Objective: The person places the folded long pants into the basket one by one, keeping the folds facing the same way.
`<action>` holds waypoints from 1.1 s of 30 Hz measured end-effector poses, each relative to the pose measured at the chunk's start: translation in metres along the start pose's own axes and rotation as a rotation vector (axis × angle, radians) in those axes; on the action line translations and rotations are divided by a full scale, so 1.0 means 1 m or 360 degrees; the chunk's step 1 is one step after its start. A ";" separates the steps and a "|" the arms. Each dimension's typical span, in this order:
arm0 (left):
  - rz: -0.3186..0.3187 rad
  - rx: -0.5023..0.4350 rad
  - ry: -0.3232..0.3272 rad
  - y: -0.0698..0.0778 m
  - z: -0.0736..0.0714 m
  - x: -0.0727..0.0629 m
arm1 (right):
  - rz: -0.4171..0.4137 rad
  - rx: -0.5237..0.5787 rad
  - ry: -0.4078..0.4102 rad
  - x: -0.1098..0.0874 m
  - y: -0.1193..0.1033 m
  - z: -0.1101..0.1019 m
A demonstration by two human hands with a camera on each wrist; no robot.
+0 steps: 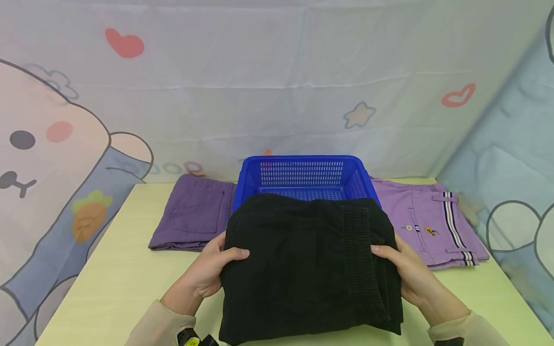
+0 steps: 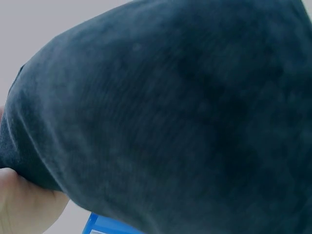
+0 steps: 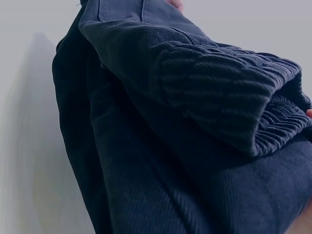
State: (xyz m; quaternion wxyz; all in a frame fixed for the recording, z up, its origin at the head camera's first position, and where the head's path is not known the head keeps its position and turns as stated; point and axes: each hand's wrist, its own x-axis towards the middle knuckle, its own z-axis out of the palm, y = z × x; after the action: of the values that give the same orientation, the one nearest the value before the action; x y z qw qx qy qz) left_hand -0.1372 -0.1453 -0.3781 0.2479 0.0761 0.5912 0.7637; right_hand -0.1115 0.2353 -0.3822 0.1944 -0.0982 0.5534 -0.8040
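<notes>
Folded black trousers point(image 1: 294, 269) with a ribbed elastic waistband point(image 1: 361, 254) are held up between both hands, over the front of the table. My left hand point(image 1: 209, 269) grips their left edge, its thumb on top and the fingers hidden beneath. On the other side, my right hand point(image 1: 413, 274) grips the edge near the waistband, thumb on top. In the left wrist view the dark cloth point(image 2: 161, 117) fills most of the picture. The right wrist view shows the gathered waistband point(image 3: 219, 92) and the folded layers below it.
Behind the trousers stands a blue plastic basket point(image 1: 303, 157) with slotted walls, its front covered by the cloth. Folded dark purple trousers point(image 1: 196, 211) lie to its left. Folded lilac trousers point(image 1: 426, 223) with striped trim lie to its right. A printed curtain point(image 1: 259, 96) hangs behind the table point(image 1: 112, 288).
</notes>
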 end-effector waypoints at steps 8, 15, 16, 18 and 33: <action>0.0026 -0.0002 -0.0012 0.001 0.001 0.000 | 0.0004 -0.0006 -0.0006 0.001 0.000 -0.002; 0.0022 -0.0014 -0.0015 0.002 0.001 0.001 | 0.0028 -0.0029 0.0044 0.003 -0.002 -0.003; 0.0023 -0.0018 -0.0017 0.002 0.002 0.002 | 0.0029 -0.0029 0.0050 0.003 -0.002 -0.003; 0.0024 -0.0023 -0.0017 0.002 0.001 0.002 | 0.0032 -0.0030 0.0063 0.003 -0.003 -0.003; 0.0026 -0.0036 0.0035 0.003 0.002 0.004 | -0.0002 0.0020 0.0055 0.005 -0.005 -0.003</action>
State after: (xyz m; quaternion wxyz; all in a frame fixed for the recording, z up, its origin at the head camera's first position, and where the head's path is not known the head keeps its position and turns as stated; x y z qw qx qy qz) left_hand -0.1403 -0.1419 -0.3756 0.2360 0.0699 0.5845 0.7732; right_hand -0.1187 0.2374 -0.3795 0.1849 -0.0834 0.5515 -0.8092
